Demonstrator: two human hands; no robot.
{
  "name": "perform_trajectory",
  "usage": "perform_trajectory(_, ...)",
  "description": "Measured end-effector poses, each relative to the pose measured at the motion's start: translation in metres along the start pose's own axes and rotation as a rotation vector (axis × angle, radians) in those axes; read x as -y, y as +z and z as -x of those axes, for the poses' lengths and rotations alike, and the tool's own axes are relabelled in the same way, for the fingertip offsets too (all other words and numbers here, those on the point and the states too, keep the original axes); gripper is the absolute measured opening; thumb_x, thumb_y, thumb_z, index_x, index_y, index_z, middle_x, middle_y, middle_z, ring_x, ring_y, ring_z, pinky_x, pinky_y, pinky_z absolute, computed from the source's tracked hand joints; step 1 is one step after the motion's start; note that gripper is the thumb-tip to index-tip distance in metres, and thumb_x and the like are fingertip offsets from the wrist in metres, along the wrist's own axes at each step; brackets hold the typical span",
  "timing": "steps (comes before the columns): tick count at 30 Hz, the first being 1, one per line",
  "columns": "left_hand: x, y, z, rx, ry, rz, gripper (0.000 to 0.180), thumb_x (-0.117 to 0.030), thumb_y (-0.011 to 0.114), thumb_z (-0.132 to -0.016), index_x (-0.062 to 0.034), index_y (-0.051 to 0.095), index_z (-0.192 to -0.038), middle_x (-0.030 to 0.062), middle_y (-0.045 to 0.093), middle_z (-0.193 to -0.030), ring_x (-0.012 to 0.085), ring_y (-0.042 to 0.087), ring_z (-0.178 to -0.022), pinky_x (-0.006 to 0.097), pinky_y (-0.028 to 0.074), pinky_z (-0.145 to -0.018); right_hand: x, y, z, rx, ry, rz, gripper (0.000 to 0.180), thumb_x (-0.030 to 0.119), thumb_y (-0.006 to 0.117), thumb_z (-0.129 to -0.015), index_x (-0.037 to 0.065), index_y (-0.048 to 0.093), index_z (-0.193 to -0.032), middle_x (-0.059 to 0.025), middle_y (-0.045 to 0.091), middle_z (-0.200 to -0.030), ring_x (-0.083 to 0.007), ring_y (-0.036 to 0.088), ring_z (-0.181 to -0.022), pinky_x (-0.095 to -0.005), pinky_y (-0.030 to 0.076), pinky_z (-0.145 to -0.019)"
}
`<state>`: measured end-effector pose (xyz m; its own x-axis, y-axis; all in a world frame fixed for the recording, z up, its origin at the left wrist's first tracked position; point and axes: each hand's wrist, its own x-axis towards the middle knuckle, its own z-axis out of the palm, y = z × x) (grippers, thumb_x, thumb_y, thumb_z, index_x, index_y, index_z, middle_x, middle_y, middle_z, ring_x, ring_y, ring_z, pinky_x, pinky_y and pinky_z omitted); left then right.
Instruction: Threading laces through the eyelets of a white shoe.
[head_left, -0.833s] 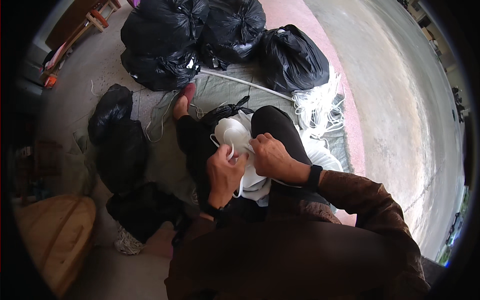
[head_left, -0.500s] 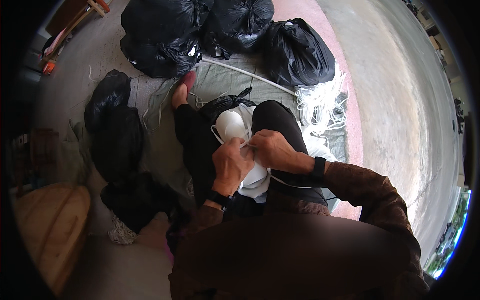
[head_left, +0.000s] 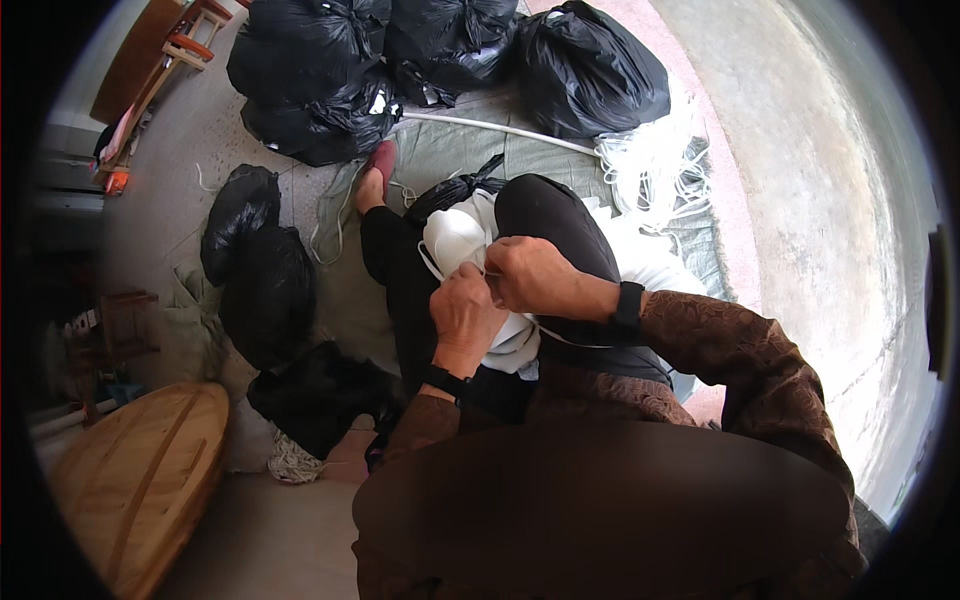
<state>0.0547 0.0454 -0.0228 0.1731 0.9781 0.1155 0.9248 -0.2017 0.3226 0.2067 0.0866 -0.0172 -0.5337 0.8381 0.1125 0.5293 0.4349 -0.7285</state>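
Observation:
Between my knees is a stack of smooth white cup-shaped pieces (head_left: 452, 238), which look like moulded masks, with thin white straps at the edge. My left hand (head_left: 466, 315) is closed in a pinch at the lower rim of the top cup, on a white strap. Close beside it, my right hand (head_left: 535, 277) pinches the same strap from the right, fingertips nearly meeting the left ones. The fingertips are partly hidden behind the knuckles. More white material (head_left: 515, 345) shows below my hands, on my lap.
Full black plastic bags (head_left: 595, 75) stand at the far side; more black bags (head_left: 265, 300) lie to the left. A white rod (head_left: 500, 127) crosses the grey-green sheet (head_left: 440, 150). Loose white straps (head_left: 655, 170) are heaped at the right. A wooden board (head_left: 140, 490) is at the lower left.
The view has shifted a little, showing more of the left side. Both hands stay pinched together at the cup's rim, and my right hand has turned slightly.

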Motion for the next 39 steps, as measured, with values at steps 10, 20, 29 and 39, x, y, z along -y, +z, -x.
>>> perform_trajectory(10, 0.018, -0.07, 0.02, 0.228, -0.817, 1.429, 0.019, -0.021, 0.061, -0.095, -0.0023, 0.058, -0.091, -0.0032, 0.043, -0.059, 0.0099, 0.039, -0.047, 0.026, 0.033, -0.045, 0.009, 0.004, -0.015, 0.08, -0.396, 0.071, 0.014, 0.01, 0.073, -0.072, 0.008, 0.066, -0.084, -0.0083, 0.058, -0.088, -0.0279, 0.059, -0.089, -0.0382, 0.051, -0.074)
perform_trajectory(20, -0.003, -0.044, 0.034, -0.087, -0.622, 1.732, 0.04, -0.031, 0.044, -0.107, 0.0011, 0.06, -0.124, 0.0084, 0.065, -0.106, 0.0097, 0.058, -0.091, 0.021, 0.042, -0.074, 0.066, -0.035, 0.012, 0.0, 0.463, -0.795, 0.017, 0.01, 0.076, -0.086, -0.002, 0.075, -0.099, -0.0092, 0.072, -0.076, -0.0058, 0.06, -0.068, -0.0263, 0.052, -0.062)
perform_trajectory(29, -0.02, -0.059, 0.035, 0.138, -0.554, 1.666, 0.069, -0.054, 0.026, -0.106, -0.0009, 0.041, -0.148, 0.0075, 0.055, -0.127, 0.0105, 0.053, -0.099, 0.021, 0.042, -0.082, 0.075, -0.026, 0.005, 0.06, 0.599, -0.858, 0.018, 0.013, 0.075, -0.087, -0.004, 0.074, -0.092, -0.0076, 0.07, -0.074, -0.0061, 0.058, -0.068, -0.0269, 0.05, -0.059)
perform_trajectory(39, 0.05, -0.103, 0.043, -0.349, -0.347, 0.952, 0.042, -0.028, 0.051, -0.105, 0.0006, 0.05, -0.136, 0.014, 0.062, -0.114, 0.0181, 0.058, -0.099, 0.032, 0.046, -0.091, 0.222, -0.016, -0.062, -0.123, -0.187, -0.357, 0.021, 0.019, 0.066, -0.089, -0.002, 0.065, -0.089, -0.0163, 0.066, -0.081, -0.0231, 0.063, -0.07, -0.0373, 0.054, -0.07)
